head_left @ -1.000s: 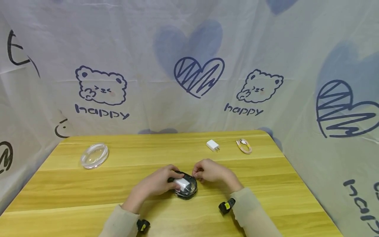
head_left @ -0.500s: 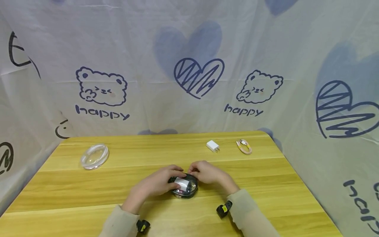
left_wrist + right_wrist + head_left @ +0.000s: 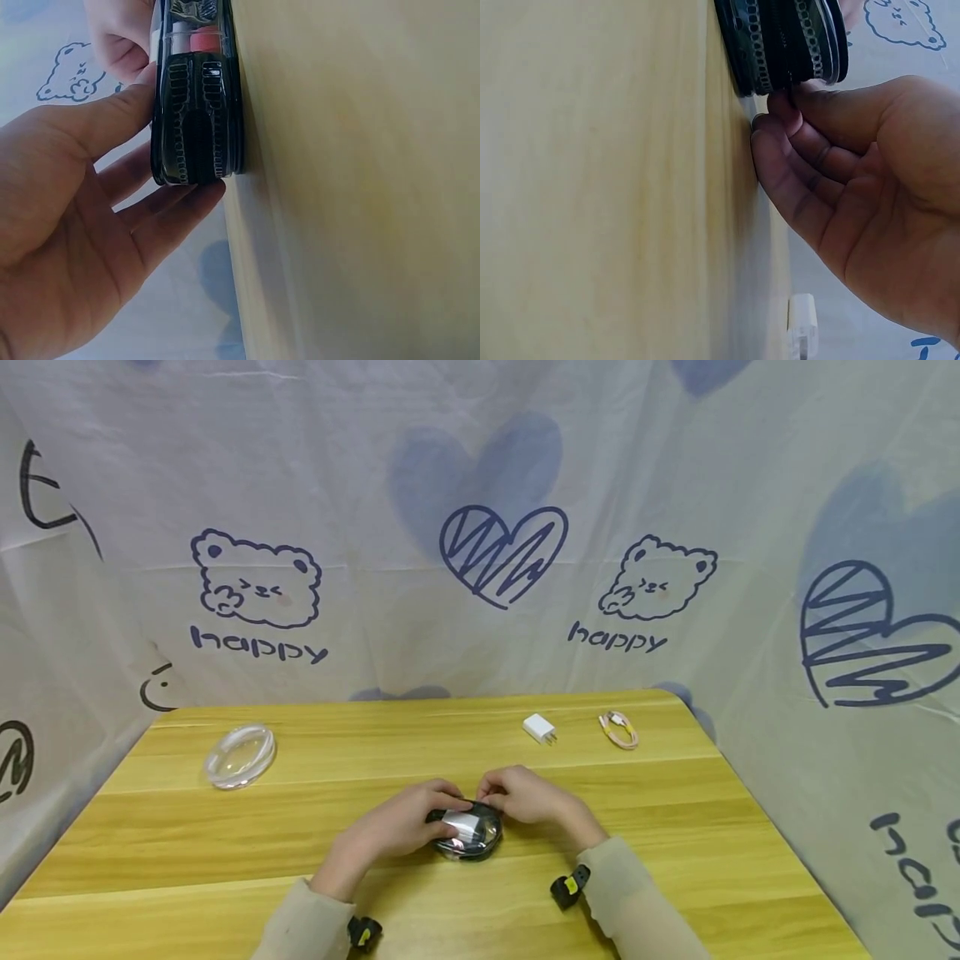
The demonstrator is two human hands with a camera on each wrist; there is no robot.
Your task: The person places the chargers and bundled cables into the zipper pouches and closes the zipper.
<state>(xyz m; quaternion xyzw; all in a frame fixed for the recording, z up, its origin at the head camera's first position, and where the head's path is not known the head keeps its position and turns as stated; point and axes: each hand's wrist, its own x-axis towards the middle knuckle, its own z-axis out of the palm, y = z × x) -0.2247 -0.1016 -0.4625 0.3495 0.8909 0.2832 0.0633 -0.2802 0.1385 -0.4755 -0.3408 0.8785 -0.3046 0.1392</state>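
Note:
A small round clear zipper pouch (image 3: 487, 839) with black trim stands on the table before me. A white block shows through its clear top, and in the left wrist view a pinkish-red item (image 3: 204, 40) shows through its side. My left hand (image 3: 408, 817) grips the pouch from the left, thumb on top and fingers round the far side. At the far right edge of the pouch, my right hand (image 3: 525, 797) pinches the end of the zipper (image 3: 784, 45) between thumb and forefinger. The small piece between those fingertips is mostly hidden.
A white charger plug (image 3: 538, 727) lies behind my right hand, and a coiled pale pink cable (image 3: 621, 742) is farther right. At the back left of the wooden table (image 3: 360, 747) rests a clear round pouch with white trim (image 3: 225, 777). Printed cloth hangs around the table.
My right hand has moved slightly left, in against the pouch's far edge, then stayed nearly still. The left hand keeps its grip, and the pouch has shifted only a little.

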